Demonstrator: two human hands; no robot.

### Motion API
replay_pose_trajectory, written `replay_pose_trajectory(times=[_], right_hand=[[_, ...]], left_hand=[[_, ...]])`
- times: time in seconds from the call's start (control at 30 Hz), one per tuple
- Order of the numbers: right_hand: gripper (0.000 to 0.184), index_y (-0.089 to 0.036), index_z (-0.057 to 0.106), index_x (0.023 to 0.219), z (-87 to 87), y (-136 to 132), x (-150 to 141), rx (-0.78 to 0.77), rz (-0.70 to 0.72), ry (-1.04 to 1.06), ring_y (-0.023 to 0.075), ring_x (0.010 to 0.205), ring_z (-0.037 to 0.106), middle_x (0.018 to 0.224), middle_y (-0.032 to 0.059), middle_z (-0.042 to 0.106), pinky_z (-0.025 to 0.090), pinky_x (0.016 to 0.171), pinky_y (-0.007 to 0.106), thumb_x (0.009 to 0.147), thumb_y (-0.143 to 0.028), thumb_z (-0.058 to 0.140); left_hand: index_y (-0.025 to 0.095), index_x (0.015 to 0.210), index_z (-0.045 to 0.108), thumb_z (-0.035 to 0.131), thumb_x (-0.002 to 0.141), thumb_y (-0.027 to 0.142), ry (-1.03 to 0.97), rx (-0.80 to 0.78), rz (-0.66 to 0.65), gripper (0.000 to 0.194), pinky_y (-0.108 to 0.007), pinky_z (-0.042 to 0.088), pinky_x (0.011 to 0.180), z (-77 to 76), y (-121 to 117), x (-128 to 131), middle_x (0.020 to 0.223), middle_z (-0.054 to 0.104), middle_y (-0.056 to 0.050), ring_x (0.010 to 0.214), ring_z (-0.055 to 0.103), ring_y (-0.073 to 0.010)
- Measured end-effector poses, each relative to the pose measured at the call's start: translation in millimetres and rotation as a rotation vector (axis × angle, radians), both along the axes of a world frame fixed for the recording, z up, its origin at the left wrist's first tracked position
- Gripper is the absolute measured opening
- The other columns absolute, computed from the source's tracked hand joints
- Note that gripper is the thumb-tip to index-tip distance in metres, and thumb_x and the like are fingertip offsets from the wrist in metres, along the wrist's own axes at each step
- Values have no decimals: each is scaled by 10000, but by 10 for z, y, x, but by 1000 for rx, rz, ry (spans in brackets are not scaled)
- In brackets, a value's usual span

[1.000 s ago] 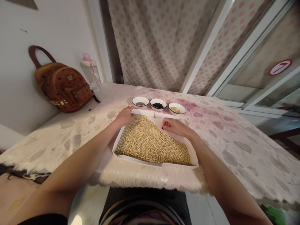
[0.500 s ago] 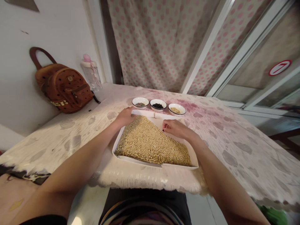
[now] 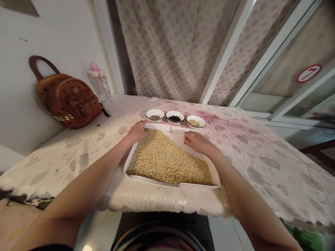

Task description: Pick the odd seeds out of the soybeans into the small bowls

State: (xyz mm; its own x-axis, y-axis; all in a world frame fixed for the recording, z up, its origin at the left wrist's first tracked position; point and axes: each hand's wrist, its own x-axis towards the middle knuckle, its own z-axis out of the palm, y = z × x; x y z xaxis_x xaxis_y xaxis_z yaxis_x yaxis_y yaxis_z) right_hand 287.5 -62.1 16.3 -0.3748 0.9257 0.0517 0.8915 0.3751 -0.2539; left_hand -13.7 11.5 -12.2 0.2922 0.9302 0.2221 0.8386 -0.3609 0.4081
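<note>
While the white tray (image 3: pixel 159 127) lies long axis side to side, pale beans (image 3: pixel 164 160) fill its near and left parts; left hand (image 3: pixel 137 131) laps the far-left corner, nearer them, finger spread unclear; right hand (image 3: pixel 196 142) curls beyond their right edge, contents can't tell

Short black sleeve (image 3: pixel 53 247) on left arm (image 3: pixel 86 188); right hand (image 3: pixel 196 142) — one dark nail (image 3: pixel 184 142) visible. Below table's (image 3: pixel 261 153) near edge: black garment (image 3: pixel 167 218) at lap — curved, multicoloured striped cloth (image 3: pixel 162 240) nearest camera.

Beans (image 3: pixel 167 162) in tray (image 3: pixel 180 138) w/ 3 bowls (image 3: pixel 172 113) behind, bag (image 3: pixel 74 101) L.
</note>
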Motion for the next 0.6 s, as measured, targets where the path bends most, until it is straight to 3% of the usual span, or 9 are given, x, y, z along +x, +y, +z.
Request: replay_pose_trajectory(times=[0.17,0.27,0.33,0.47,0.6], right_hand=[[76,-221,535,757,-52,169,115,164,-35,231,179,700,536,784,50,609,379,658,329,788,-168,491],[50,-224,559,796,-126,384,344,417,-243,440,196,731,586,812,55,641,440,712,338,789,-244,514],[73,-225,569,810,-209,520,528,490,-351,507,210,745,609,821,57,660,465,731,355,774,-275,529],[104,-226,578,793,-376,677,795,449,-479,632,212,729,623,784,47,673,502,739,372,738,-308,544],[172,-223,583,841,-369,675,797,429,-486,697,194,726,615,791,34,667,509,703,351,763,-363,522]], left_hand=[[189,1260,602,544,863,275,-14,0,-11,411,-384,486,927,3,-7,4,1192,666,-128,1069,637,-277],[184,1269,598,546,861,269,-15,-5,-11,420,-389,484,933,1,-5,4,1199,661,-133,1078,633,-282],[188,1266,597,546,863,266,-16,-11,-13,413,-385,484,936,-3,2,2,1203,659,-128,1080,631,-277],[195,1255,596,554,866,273,-6,-7,-11,399,-387,484,936,-13,17,1,1208,657,-117,1086,626,-275],[175,1261,602,550,871,271,3,-1,-8,405,-394,483,927,-11,15,2,1196,661,-133,1074,629,-285]])
